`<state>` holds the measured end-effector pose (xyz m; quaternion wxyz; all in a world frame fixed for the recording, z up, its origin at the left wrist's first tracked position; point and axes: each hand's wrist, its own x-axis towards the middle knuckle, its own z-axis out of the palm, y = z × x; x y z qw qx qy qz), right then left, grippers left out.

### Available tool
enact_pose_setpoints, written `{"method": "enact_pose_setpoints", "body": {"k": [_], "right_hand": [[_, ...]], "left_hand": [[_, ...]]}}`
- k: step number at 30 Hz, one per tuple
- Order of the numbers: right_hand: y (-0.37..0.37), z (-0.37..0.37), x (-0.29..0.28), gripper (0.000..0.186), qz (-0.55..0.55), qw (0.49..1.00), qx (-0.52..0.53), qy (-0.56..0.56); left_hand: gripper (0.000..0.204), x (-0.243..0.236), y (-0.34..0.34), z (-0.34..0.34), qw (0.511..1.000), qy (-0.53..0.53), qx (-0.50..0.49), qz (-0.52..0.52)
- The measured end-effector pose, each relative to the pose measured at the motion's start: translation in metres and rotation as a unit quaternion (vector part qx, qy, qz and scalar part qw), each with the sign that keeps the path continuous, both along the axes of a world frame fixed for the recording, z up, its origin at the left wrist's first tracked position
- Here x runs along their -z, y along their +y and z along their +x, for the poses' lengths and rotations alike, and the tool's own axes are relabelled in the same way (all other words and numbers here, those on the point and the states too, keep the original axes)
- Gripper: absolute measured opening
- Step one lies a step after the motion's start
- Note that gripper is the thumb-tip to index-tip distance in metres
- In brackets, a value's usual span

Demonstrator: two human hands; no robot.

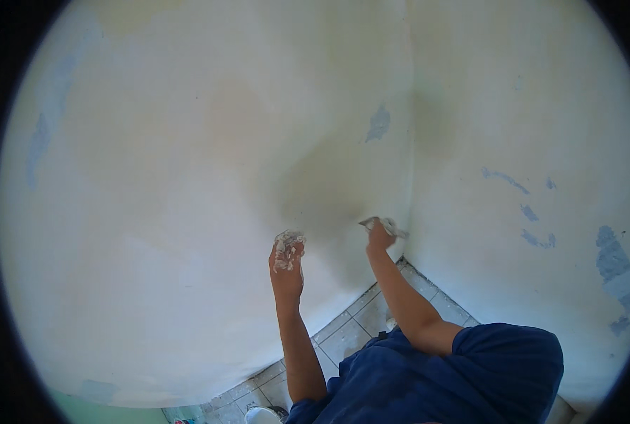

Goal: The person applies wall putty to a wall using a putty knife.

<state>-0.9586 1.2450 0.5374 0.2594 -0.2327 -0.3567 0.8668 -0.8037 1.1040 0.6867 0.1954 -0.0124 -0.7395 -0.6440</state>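
My left hand (284,268) is raised in front of the pale wall (152,141), its fingers closed on something smeared with white putty (289,240), whose shape I cannot make out. My right hand (380,235) grips a putty knife (392,227) with a white-stained blade, held close to the left wall near the inside corner. Whether the blade touches the wall is unclear. A dull shadow lies on the wall above and between my hands.
A second wall (505,283) with bluish-grey patches meets the first at the right. Below are a grey tiled floor (343,336), a white bucket (260,415) at the lower edge and a mint-green surface (103,410) at lower left.
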Motion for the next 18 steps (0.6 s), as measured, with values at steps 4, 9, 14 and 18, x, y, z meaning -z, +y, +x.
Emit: {"method": "enact_pose_setpoints", "body": {"k": [4,9,14,18], "right_hand": [[0.024,-0.026,-0.050,0.029,-0.253,0.940,-0.080,0.214],[0.027,-0.007,-0.286,0.038,-0.092,0.949,-0.041,0.300],[0.005,-0.027,-0.273,0.035,-0.043,0.967,0.007,0.250],[0.017,-0.044,-0.066,0.029,0.420,0.906,0.027,-0.042]], "left_hand": [[0.027,0.000,0.003,-0.003,0.999,0.004,-0.039,0.026],[0.027,-0.001,0.003,-0.004,0.999,-0.015,-0.020,0.022],[0.027,0.001,0.007,0.000,0.998,-0.032,-0.032,0.042],[0.028,-0.004,0.007,-0.007,0.999,0.001,-0.024,0.033]]}}
